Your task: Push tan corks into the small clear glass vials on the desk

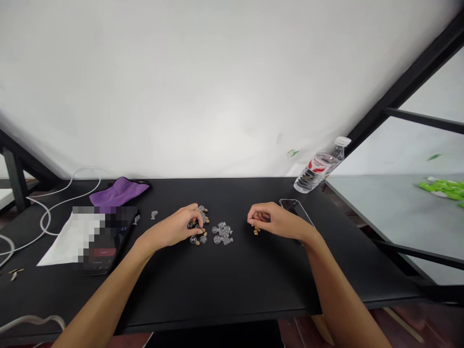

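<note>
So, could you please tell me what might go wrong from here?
The small glass bottles lie loose close to the left hand, so a bump might roll or scatter them.
The tiny corks by the right hand might be brushed aside.
The phone is partly hidden behind the right wrist in this view; a sweep of it could nudge the phone.

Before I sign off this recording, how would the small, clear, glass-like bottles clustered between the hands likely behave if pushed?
The small bottles would probably roll or knock together, since several have round bodies and they lie bunched on the black tabletop. Their smooth shine suggests slippery, possibly fragile walls. Each is likely light, being so small.
</note>
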The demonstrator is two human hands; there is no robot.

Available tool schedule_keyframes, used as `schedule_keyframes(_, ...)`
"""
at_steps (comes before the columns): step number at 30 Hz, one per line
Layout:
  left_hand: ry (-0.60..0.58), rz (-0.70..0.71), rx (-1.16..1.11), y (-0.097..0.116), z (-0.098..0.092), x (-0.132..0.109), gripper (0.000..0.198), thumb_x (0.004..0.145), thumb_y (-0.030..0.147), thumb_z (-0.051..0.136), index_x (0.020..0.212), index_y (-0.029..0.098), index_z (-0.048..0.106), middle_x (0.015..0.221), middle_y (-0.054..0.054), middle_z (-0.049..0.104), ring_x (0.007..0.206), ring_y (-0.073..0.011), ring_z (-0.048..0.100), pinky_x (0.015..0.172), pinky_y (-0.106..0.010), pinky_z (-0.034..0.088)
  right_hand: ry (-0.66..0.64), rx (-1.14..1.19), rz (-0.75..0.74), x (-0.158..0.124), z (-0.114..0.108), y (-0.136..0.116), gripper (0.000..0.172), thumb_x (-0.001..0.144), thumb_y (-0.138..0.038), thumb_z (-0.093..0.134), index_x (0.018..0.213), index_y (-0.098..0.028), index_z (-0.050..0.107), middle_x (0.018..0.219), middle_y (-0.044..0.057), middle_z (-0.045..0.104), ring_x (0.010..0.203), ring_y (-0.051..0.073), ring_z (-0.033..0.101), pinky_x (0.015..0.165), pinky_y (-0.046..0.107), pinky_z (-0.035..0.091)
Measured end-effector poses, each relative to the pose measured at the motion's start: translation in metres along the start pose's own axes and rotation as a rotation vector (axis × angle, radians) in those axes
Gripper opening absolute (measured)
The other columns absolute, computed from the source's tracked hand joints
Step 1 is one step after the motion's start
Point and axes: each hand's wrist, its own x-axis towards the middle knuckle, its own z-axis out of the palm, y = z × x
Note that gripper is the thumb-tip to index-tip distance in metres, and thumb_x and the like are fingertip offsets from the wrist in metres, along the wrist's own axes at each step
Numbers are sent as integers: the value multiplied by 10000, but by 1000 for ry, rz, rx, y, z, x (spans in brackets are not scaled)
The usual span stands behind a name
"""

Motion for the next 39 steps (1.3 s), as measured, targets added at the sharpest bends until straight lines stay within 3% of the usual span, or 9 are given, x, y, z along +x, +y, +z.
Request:
schedule_keyframes(5,153,154,-104,14,1,2,82,957,291,659,930,217,679,1035,-39,601,891,-177,614,800,-303,480,52,48,-36,6,14,-13,294,981,-450,592,891,-180,665,715,-5,571,623,133,489,588,257,397)
schedule_keyframes(9,289,261,-202,29,14,5,72,960,281,674,956,210,684,942,-35,623,810,-157,596,736,-289,474,91,78,-121,14,35,-31,317,1025,-461,528,936,-197,680,778,3,596,688,146,497,653,263,409)
schedule_keyframes(15,347,330,-244,35,34,7,117,963,317,684,945,201,679,869,-39,603,766,-157,567,694,-292,468,54,110,-176,17,52,-44,378,1036,-517,498,891,-201,646,763,1,578,687,153,486,670,265,395)
schedule_keyframes(21,377,360,-228,36,36,8,78,966,270,681,954,193,680,891,-47,618,782,-157,584,714,-292,481,49,137,-184,17,53,-44,330,1038,-467,505,862,-204,599,730,-21,527,662,139,456,647,254,370)
schedule_keyframes(28,433,266,-188,22,32,13,125,932,314,726,943,190,709,886,-42,661,739,-149,593,691,-279,506,181,78,-143,14,36,-33,268,1008,-384,522,813,-203,544,730,-23,512,671,137,436,653,258,370)
schedule_keyframes(34,418,148,-75,10,43,22,121,969,316,664,1008,211,711,939,-38,687,779,-168,640,701,-282,528,347,-11,-89,7,9,-16,262,996,-407,513,833,-207,558,730,-5,507,684,154,440,645,276,377)
schedule_keyframes(39,333,123,20,8,50,25,137,1002,268,595,1043,224,719,1070,-57,711,947,-217,653,868,-358,523,378,-37,-53,1,-1,-17,282,998,-432,499,833,-210,550,738,-1,505,684,156,426,643,284,368)
